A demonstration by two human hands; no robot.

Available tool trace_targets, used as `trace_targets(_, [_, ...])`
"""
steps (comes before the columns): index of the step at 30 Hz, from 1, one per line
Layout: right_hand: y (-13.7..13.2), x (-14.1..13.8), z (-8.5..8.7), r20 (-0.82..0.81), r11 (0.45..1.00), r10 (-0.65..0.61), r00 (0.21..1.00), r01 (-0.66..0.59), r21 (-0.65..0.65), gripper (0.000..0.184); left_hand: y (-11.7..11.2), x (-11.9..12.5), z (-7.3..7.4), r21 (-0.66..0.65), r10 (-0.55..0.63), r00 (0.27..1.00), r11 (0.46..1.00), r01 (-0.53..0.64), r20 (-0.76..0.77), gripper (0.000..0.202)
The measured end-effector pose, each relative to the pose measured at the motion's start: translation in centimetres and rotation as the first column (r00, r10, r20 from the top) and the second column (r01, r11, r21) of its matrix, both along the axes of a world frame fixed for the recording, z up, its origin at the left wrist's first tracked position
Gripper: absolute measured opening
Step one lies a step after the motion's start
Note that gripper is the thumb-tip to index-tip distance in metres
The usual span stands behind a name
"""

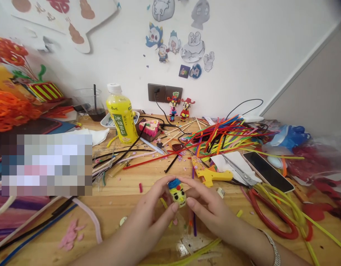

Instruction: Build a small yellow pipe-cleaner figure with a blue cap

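Observation:
Between both hands, above the wooden table, is a small yellow doll head (179,196) with a blue cap, a red dot on the forehead and dark eyes and mouth. My left hand (152,207) grips it from the left, thumb low and fingertips at the cap. From the other side, my right hand (209,205) holds it with thumb and fingers near its right cheek. The back of the head is hidden. Just beyond my right hand lies a yellow glue gun (212,176). A purple pipe cleaner (195,223) lies below the hands.
Red-handled scissors (253,184) and a phone (267,171) lie at the right. Behind them is a heap of coloured pipe cleaners (231,136). A yellow drink bottle (121,116) stands back left, near a cup (94,107). Two small figurines (186,109) stand by the wall.

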State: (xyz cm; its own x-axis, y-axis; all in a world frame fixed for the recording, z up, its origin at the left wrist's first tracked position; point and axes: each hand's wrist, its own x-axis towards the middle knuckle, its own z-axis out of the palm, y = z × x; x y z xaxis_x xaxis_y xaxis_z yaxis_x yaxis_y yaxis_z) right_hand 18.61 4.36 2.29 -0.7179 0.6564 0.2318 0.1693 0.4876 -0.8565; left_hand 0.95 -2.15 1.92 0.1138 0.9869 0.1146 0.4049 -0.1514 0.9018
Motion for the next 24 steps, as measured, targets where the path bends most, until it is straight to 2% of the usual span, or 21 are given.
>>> trace_targets(16, [-0.29, 0.14, -0.39, 0.041, 0.999, -0.012, 0.999, 0.013, -0.033, 0.038, 0.06, 0.07, 0.18, 0.018, 0.003, 1.000, 1.000, -0.002, -0.027, 0.041])
trace_targets(24, [-0.30, 0.00, -0.14, 0.004, 0.999, 0.006, 1.000, -0.006, -0.045, 0.038, 0.03, 0.09, 0.01, 0.019, 0.001, 1.000, 1.000, -0.001, -0.021, 0.043])
